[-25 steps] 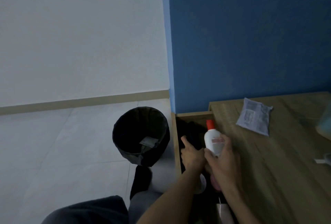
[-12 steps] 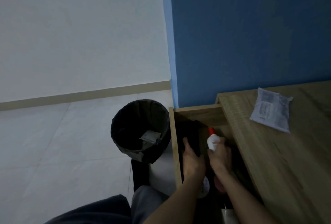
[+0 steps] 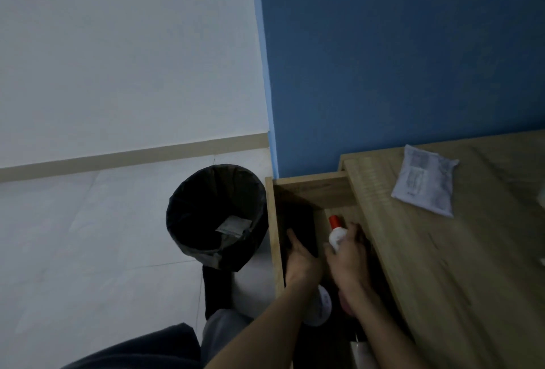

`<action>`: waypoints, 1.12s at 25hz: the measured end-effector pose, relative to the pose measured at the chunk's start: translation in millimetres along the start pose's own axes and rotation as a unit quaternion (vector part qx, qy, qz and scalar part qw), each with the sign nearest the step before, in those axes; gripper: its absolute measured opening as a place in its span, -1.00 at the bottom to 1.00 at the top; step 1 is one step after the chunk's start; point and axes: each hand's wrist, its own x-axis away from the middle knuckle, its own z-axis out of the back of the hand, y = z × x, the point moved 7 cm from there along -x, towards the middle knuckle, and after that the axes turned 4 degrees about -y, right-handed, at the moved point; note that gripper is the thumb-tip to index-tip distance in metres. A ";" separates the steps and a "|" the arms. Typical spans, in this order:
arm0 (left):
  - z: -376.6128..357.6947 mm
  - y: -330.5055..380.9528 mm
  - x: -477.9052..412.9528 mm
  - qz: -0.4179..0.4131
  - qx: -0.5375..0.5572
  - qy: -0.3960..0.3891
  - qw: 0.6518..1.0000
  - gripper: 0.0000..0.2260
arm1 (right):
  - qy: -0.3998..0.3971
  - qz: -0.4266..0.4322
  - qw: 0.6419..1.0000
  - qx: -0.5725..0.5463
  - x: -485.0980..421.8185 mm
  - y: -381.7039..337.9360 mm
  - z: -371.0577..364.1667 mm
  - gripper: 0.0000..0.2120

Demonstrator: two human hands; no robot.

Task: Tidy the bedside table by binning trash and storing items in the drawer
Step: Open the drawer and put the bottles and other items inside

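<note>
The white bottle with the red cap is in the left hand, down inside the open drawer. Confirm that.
Wrong hand. The head view shows the right hand gripping the white bottle inside the open drawer; the left hand rests on a dark item beside it.

Dim, cool-toned interior with no visible light source; the illumination is even and diffuse. The drawer (image 3: pixel 298 221) interior and the bin (image 3: pixel 216 212) fall into near-black shadow that hides detail. Both hands, left (image 3: pixel 300 259) and right (image 3: pixel 348 256), show slight motion blur. The bench (image 3: pixel 460 250) edge bows toward the lower frame border from wide-angle distortion. No glare.
</note>
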 end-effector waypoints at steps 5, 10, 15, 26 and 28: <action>31.9 73.4 30.2 -0.130 -0.028 0.151 0.979 -0.43 | 0.025 0.197 0.975 -0.103 75.5 -30.2 83.4 -0.66; -19.2 181.3 80.4 -0.417 -0.206 0.102 0.880 -0.49 | 0.248 0.088 0.965 -0.003 101.9 79.9 205.7 -0.63; -93.1 187.0 71.4 -0.366 -0.407 -0.070 0.834 -0.40 | 0.277 -0.009 0.956 0.100 98.4 126.2 259.9 -0.50; -92.6 168.8 89.2 -0.383 -0.458 0.035 0.802 -0.46 | 0.224 0.037 0.939 0.257 24.9 146.1 229.7 -0.44; -90.4 165.5 92.1 -0.390 -0.439 0.040 0.809 -0.48 | 0.239 0.043 0.936 0.255 27.9 146.2 228.2 -0.48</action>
